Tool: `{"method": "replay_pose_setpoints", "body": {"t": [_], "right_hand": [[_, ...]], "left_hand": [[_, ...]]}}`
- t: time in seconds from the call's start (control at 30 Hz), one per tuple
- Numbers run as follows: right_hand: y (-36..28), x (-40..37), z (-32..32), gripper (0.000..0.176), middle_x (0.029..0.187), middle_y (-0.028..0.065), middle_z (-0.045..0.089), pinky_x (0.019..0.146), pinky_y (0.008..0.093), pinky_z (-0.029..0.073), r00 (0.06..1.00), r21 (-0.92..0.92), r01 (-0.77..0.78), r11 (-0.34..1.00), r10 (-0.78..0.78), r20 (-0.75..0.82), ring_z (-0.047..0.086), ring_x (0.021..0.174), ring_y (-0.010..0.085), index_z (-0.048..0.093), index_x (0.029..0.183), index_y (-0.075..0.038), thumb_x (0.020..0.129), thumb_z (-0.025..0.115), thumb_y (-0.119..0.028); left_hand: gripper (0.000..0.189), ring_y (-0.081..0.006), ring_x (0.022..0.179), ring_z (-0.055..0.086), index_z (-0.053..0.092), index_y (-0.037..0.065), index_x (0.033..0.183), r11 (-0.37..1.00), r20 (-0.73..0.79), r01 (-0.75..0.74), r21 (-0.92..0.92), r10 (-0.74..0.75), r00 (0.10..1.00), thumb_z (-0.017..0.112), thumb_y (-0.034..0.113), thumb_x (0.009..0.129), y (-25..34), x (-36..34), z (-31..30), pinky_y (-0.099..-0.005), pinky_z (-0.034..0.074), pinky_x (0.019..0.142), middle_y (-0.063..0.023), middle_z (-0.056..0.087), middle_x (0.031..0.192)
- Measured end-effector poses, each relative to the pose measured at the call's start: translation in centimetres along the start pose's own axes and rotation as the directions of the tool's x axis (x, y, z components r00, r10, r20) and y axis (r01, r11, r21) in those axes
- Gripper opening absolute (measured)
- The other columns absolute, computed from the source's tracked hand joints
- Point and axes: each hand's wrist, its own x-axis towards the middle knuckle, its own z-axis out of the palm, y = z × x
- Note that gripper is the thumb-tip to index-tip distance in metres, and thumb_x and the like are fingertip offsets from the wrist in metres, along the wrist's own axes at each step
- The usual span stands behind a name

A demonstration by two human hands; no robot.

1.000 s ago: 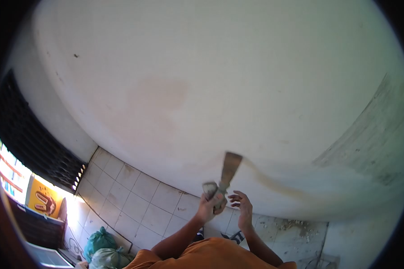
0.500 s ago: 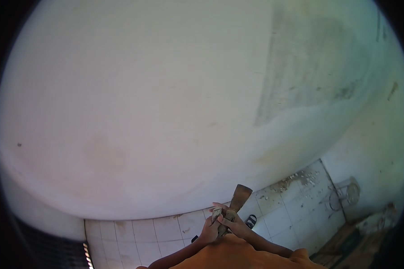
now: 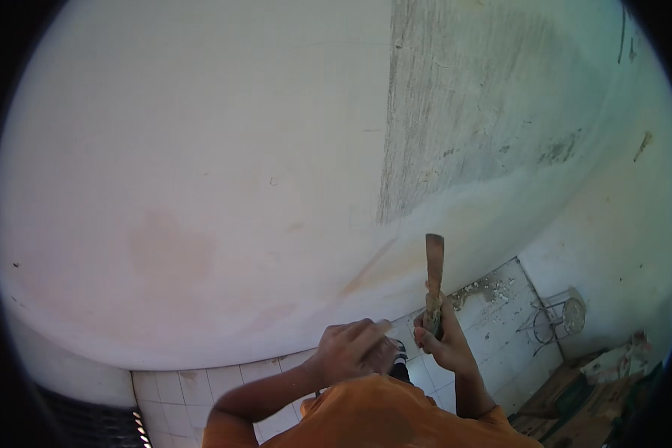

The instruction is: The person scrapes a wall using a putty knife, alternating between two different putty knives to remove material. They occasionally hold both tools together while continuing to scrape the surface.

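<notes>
My right hand (image 3: 442, 340) is wrapped round the worn handle of a scraper (image 3: 434, 261), its flat, rusty-brown blade pointing up toward the wall. Left of it, my left hand (image 3: 355, 349) hovers low in front of my body, back of the hand up and fingers stretched to the right, partly blurred. Nothing distinct shows in that hand. Ahead stands a whitish wall (image 3: 276, 149) with a grey, rough, streaked patch (image 3: 470, 112) at upper right. The scraper's blade overlaps the lower wall in this view, below that patch.
White floor tiles (image 3: 194, 384) run along the wall's base, with pale crumbs (image 3: 493, 290) scattered near the right corner. A thin metal-framed stand (image 3: 549, 325) is by the right wall. Cardboard boxes (image 3: 575, 399) and a crumpled plastic bag (image 3: 621, 361) lie at lower right.
My hands were together around the scraper; now they are apart. My right hand has raised the scraper upright and to the right. The left has let go. The view has shifted somewhat.
</notes>
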Motion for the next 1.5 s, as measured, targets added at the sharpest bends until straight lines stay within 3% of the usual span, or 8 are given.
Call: {"method": "replay_pose_setpoints", "body": {"t": [0.13, 0.23, 0.33, 0.47, 0.73, 0.9, 0.97, 1.5], "right_hand": [[-1.5, 1.7, -0.6, 0.062, 0.107, 0.0109, 0.055, 0.07, 0.0259, 0.046, 0.964, 0.301, 0.114, 0.947, -0.179, 0.198, 0.053, 0.084, 0.0116, 0.023, 0.142, 0.002, 0.092, 0.055, -0.016], [-2.2, 3.4, 0.4, 0.061, 0.11, 0.0112, 0.054, 0.073, 0.0282, 0.047, 0.993, 0.481, 0.117, 0.869, -0.105, -0.052, 0.054, 0.086, 0.0134, 0.02, 0.143, 0.002, 0.094, 0.052, -0.015], [-0.9, 4.5, 0.6, 0.049, 0.102, 0.0088, 0.052, 0.068, 0.0267, 0.044, 0.994, 0.459, 0.108, 0.882, -0.086, -0.068, 0.051, 0.081, 0.0123, 0.025, 0.133, 0.0, 0.095, 0.05, -0.019], [2.8, 5.1, 0.7, 0.036, 0.092, 0.0056, 0.049, 0.062, 0.0247, 0.039, 0.997, 0.34, 0.064, 0.938, -0.074, 0.018, 0.047, 0.074, 0.0109, 0.032, 0.12, -0.004, 0.096, 0.047, -0.024], [8.1, 5.4, 0.0, 0.025, 0.072, -0.0008, 0.043, 0.049, 0.0208, 0.031, 0.987, 0.102, 0.062, 0.993, -0.076, 0.143, 0.04, 0.059, 0.008, 0.045, 0.095, -0.01, 0.098, 0.042, -0.035], [5.3, 4.7, 1.7, 0.032, 0.06, -0.0028, 0.036, 0.042, 0.0202, 0.026, 0.989, -0.076, 0.146, 0.986, -0.147, -0.002, 0.033, 0.05, 0.0079, 0.048, 0.081, -0.013, 0.1, 0.039, -0.037], [0.8, 4.5, 2.2, 0.034, 0.06, -0.002, 0.035, 0.041, 0.0207, 0.025, 0.998, 0.211, -0.054, 0.976, 0.051, 0.021, 0.03, 0.047, 0.0081, 0.046, 0.077, -0.012, 0.1, 0.038, -0.035], [-2.1, 3.7, 1.0, 0.04, 0.051, -0.0019, 0.033, 0.036, 0.0225, 0.024, 0.993, 0.229, -0.093, 0.969, 0.106, -0.042, 0.032, 0.04, 0.0077, 0.046, 0.067, -0.008, 0.099, 0.042, -0.033]], "left_hand": [[0.019, -0.0146, 0.056, 0.056, 0.058, 0.008, 0.092, 0.847, 0.209, -0.499, 0.183, 0.463, 0.862, 0.064, 0.009, 0.074, 3.4, 6.3, -2.7, -0.0272, 0.047, 0.048, -0.0047, 0.055, 0.071], [0.013, -0.0147, 0.067, 0.055, 0.059, 0.008, 0.088, 0.712, 0.11, -0.642, 0.283, 0.641, 0.759, 0.058, 0.015, 0.077, 3.6, 10.3, -1.5, -0.0288, 0.048, 0.065, -0.0009, 0.05, 0.069], [0.011, -0.016, 0.075, 0.056, 0.059, 0.008, 0.087, 0.668, 0.206, -0.715, 0.207, 0.685, 0.699, 0.058, 0.014, 0.077, 1.7, 13.7, -0.7, -0.0351, 0.046, 0.082, -0.0004, 0.052, 0.071], [0.013, -0.0158, 0.077, 0.056, 0.06, 0.009, 0.089, 0.656, 0.255, -0.709, 0.258, 0.662, 0.705, 0.059, 0.015, 0.078, -1.4, 15.3, -0.4, -0.0387, 0.041, 0.094, 0.0002, 0.056, 0.072], [0.008, -0.0124, 0.058, 0.052, 0.058, 0.009, 0.08, 0.634, 0.183, -0.659, 0.405, 0.65, 0.738, 0.061, 0.016, 0.078, -4.4, 15.2, 0.2, -0.0337, 0.045, 0.079, 0.003, 0.045, 0.058], [0.011, -0.0111, 0.054, 0.049, 0.057, 0.008, 0.075, 0.698, 0.186, -0.585, 0.412, 0.564, 0.805, 0.061, 0.018, 0.071, -4.3, 14.9, 0.6, -0.0282, 0.041, 0.067, 0.0033, 0.044, 0.056], [0.011, -0.0112, 0.053, 0.048, 0.057, 0.01, 0.072, 0.702, 0.192, -0.593, 0.395, 0.568, 0.8, 0.062, 0.019, 0.069, -3.3, 16.0, -0.4, -0.0277, 0.038, 0.063, 0.0035, 0.044, 0.056], [0.009, -0.0115, 0.051, 0.047, 0.054, 0.015, 0.062, 0.795, 0.095, -0.484, 0.367, 0.485, 0.869, 0.06, 0.02, 0.068, -2.1, 17.1, -0.3, -0.0263, 0.036, 0.058, 0.004, 0.04, 0.05]]}}
